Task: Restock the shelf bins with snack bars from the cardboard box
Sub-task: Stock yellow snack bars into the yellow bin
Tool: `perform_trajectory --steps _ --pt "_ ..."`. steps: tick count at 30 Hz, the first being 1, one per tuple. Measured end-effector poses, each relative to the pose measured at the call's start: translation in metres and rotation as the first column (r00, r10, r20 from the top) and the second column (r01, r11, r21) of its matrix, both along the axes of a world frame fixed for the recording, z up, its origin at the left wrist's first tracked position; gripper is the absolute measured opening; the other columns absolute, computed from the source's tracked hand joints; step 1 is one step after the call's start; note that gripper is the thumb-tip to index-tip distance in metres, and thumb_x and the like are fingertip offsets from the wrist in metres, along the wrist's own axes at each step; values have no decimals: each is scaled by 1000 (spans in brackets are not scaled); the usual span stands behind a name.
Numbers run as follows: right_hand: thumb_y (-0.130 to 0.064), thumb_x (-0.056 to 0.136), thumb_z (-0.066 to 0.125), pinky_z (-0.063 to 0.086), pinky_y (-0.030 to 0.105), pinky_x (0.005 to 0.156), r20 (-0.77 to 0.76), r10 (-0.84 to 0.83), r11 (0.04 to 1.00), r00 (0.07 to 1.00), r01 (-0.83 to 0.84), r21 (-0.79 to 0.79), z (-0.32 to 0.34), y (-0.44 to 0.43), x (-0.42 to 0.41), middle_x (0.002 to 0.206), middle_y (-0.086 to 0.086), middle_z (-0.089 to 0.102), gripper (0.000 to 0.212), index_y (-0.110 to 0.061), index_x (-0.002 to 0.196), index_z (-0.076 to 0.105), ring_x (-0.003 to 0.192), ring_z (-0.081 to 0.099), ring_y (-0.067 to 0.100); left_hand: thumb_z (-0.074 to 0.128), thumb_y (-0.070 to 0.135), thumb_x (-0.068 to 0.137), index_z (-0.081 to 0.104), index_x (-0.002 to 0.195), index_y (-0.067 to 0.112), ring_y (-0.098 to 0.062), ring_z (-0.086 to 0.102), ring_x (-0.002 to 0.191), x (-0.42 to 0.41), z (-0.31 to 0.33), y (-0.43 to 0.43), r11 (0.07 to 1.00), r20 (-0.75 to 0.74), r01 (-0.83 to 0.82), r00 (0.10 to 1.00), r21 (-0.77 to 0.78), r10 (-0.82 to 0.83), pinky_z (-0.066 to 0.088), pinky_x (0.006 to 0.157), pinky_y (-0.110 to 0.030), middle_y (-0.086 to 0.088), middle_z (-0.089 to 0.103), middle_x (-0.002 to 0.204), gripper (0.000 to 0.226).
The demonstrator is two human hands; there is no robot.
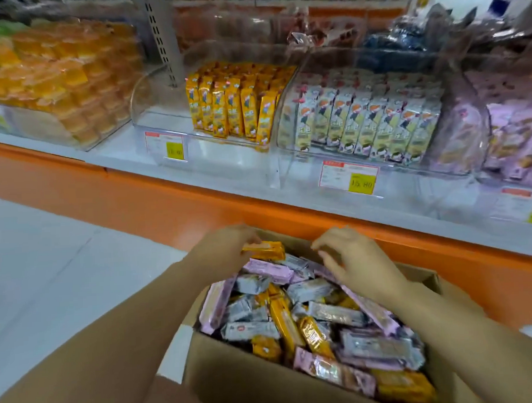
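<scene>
An open cardboard box (pixel 236 382) at the bottom of the head view holds a jumble of pink, grey and orange snack bars (pixel 309 315). My left hand (pixel 224 252) grips an orange bar (pixel 265 250) at the box's far left corner. Over the far edge of the box, my right hand (pixel 355 258) hovers with fingers loosely curled just above the pile, holding nothing. On the shelf beyond, a clear bin (pixel 163 114) holds upright orange bars (pixel 233 105) on its right side. Beside it another clear bin (pixel 440 169) holds white-green bars (pixel 362 127).
An orange shelf front (pixel 197 201) runs across between box and bins. Price tags (pixel 349 178) hang on the bin fronts. A bin of orange packets (pixel 55 79) stands at left, a bin of pink packs (pixel 512 142) at right. The pale floor (pixel 48 265) lies at left.
</scene>
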State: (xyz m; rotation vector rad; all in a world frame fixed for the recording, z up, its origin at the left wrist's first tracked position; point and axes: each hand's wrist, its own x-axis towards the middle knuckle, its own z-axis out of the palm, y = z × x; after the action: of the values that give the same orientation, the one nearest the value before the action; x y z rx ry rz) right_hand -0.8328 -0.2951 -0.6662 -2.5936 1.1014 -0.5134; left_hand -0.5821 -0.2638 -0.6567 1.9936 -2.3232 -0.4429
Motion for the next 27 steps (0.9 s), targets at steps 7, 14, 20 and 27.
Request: perform_trajectory --steps 7,14,20,27 --pt "-18 92 55 42 28 95 -162 -26 938 986 81 337 -47 -14 9 128 0 53 38 -21 130 53 115 52 19 48 12 90 56 130 32 -23 57 102 16 -53 -22 999 77 -11 997 44 7 45 71 -31 -2 55 125 45" --pt "-17 94 55 36 34 107 -235 9 878 972 105 468 -71 -24 25 143 4 44 44 -20 138 47 128 44 23 54 30 92 48 132 26 -24 46 115 8 -71 -37 997 210 -72 975 -11 72 44 90 -34 -2 53 130 40" --pt "-19 91 61 43 27 97 -74 -98 904 992 120 409 -50 -22 25 130 -2 52 43 -22 133 52 111 54 15 60 28 87 59 122 23 -13 56 83 5 -29 -35 990 -123 -92 987 108 105 38 59 -12 6 56 102 35" --pt "-40 85 66 39 16 85 69 4 958 998 -24 286 36 2 36 123 -19 48 58 -33 137 42 107 48 2 62 35 90 69 101 19 -1 65 70 -11 80 -21 966 -430 -51 889 252 159 48 58 -11 5 68 87 21"
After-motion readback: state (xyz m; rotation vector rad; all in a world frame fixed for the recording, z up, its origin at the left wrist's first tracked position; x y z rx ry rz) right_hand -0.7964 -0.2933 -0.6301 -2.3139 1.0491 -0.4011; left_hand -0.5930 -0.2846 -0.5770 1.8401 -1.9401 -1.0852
